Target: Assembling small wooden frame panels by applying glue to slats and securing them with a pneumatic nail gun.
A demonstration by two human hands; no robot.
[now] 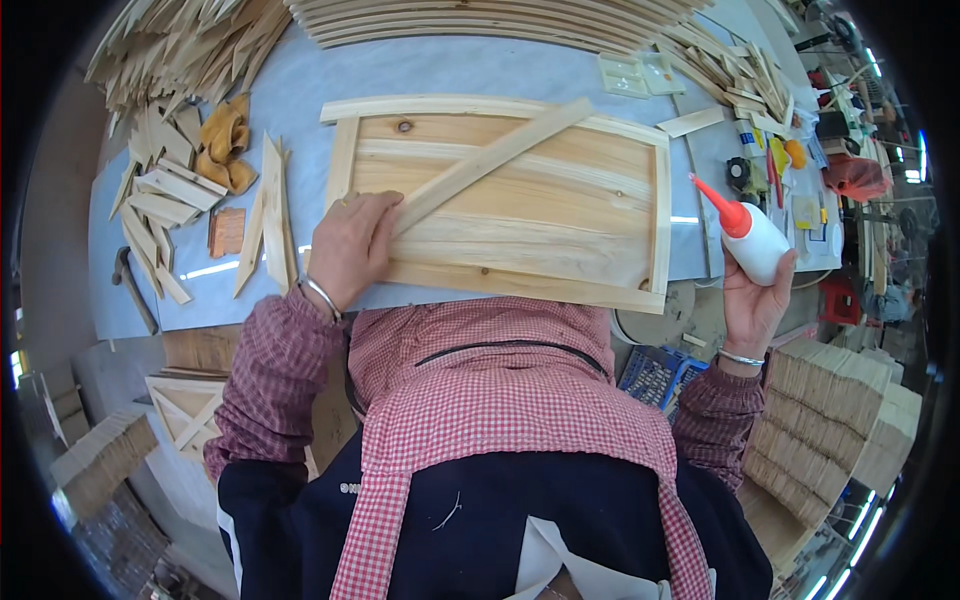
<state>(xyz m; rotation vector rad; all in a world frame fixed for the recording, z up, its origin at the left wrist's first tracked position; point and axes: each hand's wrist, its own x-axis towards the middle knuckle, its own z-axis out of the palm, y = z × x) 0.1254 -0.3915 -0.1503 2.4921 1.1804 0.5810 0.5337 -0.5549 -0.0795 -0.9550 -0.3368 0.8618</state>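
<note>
At a cluttered workbench (450, 70), a worker's left hand (352, 245) lies fingers-down, nearly flat, on the lower end of a thin diagonal wooden slat (490, 160) laid corner to corner across a framed pine panel (560, 215), pressing rather than gripping. The right hand (757, 300), off the bench's right edge, is wrapped closed around a white glue bottle (755, 240) with an orange nozzle (712, 192) tilted up and to the left — how full it is cannot be told. The slat looks light, stiff and easy to snap or skid on the smooth board, so it is best pinned flat near its ends; the panel looks rigid and moderately heavy, best lifted by its raised border strips. More cut slats (165, 195) lie heaped at left beside yellow gloves (225, 140) — a blue slotted crate (655, 375) sits below the bench, its contents hidden.
</note>
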